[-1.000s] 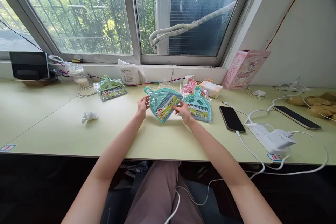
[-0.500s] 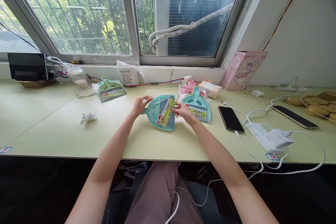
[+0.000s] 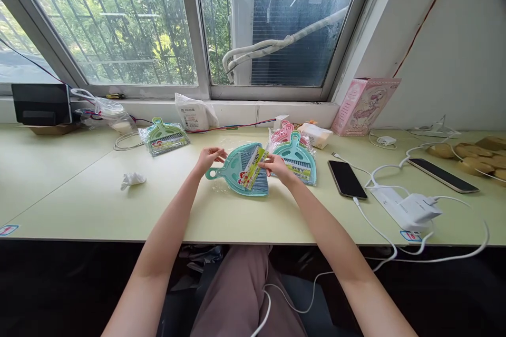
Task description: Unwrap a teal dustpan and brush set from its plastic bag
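A teal dustpan and brush set [image 3: 233,175] with a yellow-green label lies over the table in front of me, its handle pointing left. Clear plastic wrap shows around it. My left hand [image 3: 212,159] is above the handle, fingers pinched together at the edge of the wrap. At the label's right end, my right hand [image 3: 274,165] grips the set between thumb and fingers. Just right of that hand are a wrapped teal set [image 3: 296,155] and, behind it, a pink set [image 3: 283,134]. A green wrapped set [image 3: 164,137] lies at the back left.
A crumpled tissue [image 3: 133,180] lies on the table [image 3: 95,200] at left. To the right are a phone [image 3: 347,179], a power strip [image 3: 391,208] with white cables, and a second phone [image 3: 443,175]. A pink box [image 3: 366,107] stands by the window.
The teal set's handle now shows fully below my left hand, and the set has shifted slightly right. My left hand has moved off the handle to the wrap above it.
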The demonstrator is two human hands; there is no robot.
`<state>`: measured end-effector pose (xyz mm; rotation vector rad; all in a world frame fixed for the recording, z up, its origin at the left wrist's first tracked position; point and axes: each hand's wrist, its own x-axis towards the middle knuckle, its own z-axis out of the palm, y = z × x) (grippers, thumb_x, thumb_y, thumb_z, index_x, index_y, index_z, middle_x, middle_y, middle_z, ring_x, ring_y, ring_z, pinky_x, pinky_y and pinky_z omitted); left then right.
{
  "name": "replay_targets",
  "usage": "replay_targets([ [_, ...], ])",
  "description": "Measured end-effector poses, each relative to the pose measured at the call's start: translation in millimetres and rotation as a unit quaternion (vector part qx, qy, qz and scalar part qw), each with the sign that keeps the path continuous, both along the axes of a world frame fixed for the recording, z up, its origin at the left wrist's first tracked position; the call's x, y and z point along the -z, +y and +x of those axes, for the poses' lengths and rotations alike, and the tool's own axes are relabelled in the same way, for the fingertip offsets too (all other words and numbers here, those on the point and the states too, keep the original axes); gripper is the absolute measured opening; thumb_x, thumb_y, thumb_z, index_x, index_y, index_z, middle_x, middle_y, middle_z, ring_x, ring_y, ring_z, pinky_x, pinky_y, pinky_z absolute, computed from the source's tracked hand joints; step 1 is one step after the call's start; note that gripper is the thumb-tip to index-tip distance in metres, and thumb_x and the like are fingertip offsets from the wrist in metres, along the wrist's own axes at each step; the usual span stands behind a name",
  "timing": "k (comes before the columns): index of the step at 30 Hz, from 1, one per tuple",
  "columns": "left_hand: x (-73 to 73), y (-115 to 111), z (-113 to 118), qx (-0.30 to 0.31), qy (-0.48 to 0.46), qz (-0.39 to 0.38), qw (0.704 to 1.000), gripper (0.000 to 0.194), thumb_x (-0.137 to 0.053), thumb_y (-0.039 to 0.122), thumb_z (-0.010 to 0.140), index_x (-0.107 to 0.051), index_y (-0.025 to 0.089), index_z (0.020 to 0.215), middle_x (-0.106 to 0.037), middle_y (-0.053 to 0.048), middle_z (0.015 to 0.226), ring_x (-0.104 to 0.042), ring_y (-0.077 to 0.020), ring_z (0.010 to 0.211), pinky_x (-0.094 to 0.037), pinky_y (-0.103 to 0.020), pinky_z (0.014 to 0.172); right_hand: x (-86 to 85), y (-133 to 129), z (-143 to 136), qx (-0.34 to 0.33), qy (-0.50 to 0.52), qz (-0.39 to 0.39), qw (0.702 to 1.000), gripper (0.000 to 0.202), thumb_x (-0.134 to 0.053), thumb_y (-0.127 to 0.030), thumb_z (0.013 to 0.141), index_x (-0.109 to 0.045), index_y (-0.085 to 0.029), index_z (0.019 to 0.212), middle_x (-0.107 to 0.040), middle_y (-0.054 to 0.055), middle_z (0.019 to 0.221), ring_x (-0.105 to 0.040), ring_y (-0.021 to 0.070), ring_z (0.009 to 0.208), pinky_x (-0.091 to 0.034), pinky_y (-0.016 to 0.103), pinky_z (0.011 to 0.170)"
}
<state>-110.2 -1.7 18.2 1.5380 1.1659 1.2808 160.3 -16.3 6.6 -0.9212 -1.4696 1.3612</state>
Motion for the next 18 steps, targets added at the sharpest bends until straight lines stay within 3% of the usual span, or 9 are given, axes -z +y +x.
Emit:
replay_targets([
  [3, 2.2, 4, -9, -0.020, -0.002, 0.017, 1.000, 0.039, -0.070, 0.052, 0.077, -0.074, 0.013, 0.074, -0.072, -0.013, 0.076, -0.066, -0.0205, 0.061, -0.054, -0.035, 0.067, -0.6, 3, 3, 0.011, 0.006, 0.002, 1.000, 0.036, -0.085, -0.029, 0.054, -0.069, -0.017, 0.083, -0.072, 0.000, 0.072, -0.042, 0.0038, 0.035, -0.038, 0.022, 0.039],
  [7, 5.9, 12, -48, -0.173, -0.081, 0.028, 0.981, 0.032, -0.065, 0.044, 0.080, -0.070, 0.013, 0.079, -0.072, -0.011, 0.077, -0.066, -0.0176, 0.059, -0.053, -0.029, 0.063, -3.6, 15, 26, 0.125, 0.063, -0.002, 0.990, 0.028, -0.080, -0.024, 0.053, -0.066, -0.017, 0.076, -0.071, 0.000, 0.077, -0.037, 0.0017, 0.036, -0.034, 0.021, 0.036],
  [10, 11.1, 16, -81, -0.337, -0.133, 0.004, 0.932, 0.027, -0.052, 0.035, 0.089, -0.066, 0.012, 0.087, -0.072, -0.011, 0.085, -0.067, -0.0157, 0.060, -0.054, -0.029, 0.065, -5.1, 22, 45, 0.203, 0.134, -0.010, 0.970, 0.028, -0.078, -0.023, 0.055, -0.064, -0.018, 0.079, -0.069, -0.001, 0.081, -0.036, 0.0015, 0.039, -0.035, 0.020, 0.037],
  [13, 15.4, 13, -97, -0.514, -0.093, -0.024, 0.853, 0.027, -0.044, 0.026, 0.091, -0.061, 0.010, 0.107, -0.069, -0.018, 0.104, -0.070, -0.0260, 0.092, -0.055, -0.042, 0.084, -3.4, 24, 47, 0.215, 0.177, -0.028, 0.960, 0.031, -0.079, -0.022, 0.055, -0.060, -0.020, 0.078, -0.065, -0.004, 0.076, -0.035, 0.0013, 0.040, -0.035, 0.019, 0.038],
  [14, 15.2, 10, -97, -0.561, -0.070, -0.021, 0.824, 0.032, -0.046, 0.023, 0.090, -0.056, 0.009, 0.117, -0.065, -0.022, 0.116, -0.065, -0.0302, 0.110, -0.050, -0.047, 0.095, -2.2, 23, 44, 0.210, 0.186, -0.035, 0.959, 0.031, -0.079, -0.022, 0.054, -0.058, -0.020, 0.077, -0.064, -0.004, 0.074, -0.034, 0.0012, 0.040, -0.034, 0.019, 0.038],
  [16, 10.9, 2, -89, -0.626, -0.017, 0.023, 0.779, 0.050, -0.050, 0.017, 0.086, -0.043, 0.007, 0.134, -0.048, -0.027, 0.139, -0.040, -0.0334, 0.140, -0.032, -0.053, 0.113, 0.8, 20, 32, 0.198, 0.194, -0.040, 0.960, 0.032, -0.080, -0.022, 0.054, -0.057, -0.020, 0.076, -0.062, -0.005, 0.071, -0.033, 0.0011, 0.039, -0.033, 0.019, 0.038],
  [18, 2.0, -6, -72, -0.636, 0.042, 0.108, 0.763, 0.065, -0.053, 0.018, 0.085, -0.029, 0.008, 0.145, -0.027, -0.027, 0.154, -0.016, -0.0323, 0.150, -0.015, -0.053, 0.120, 4.1, 16, 18, 0.192, 0.195, -0.034, 0.961, 0.032, -0.079, -0.025, 0.054, -0.058, -0.020, 0.077, -0.064, -0.005, 0.075, -0.033, 0.0012, 0.039, -0.032, 0.019, 0.038],
])
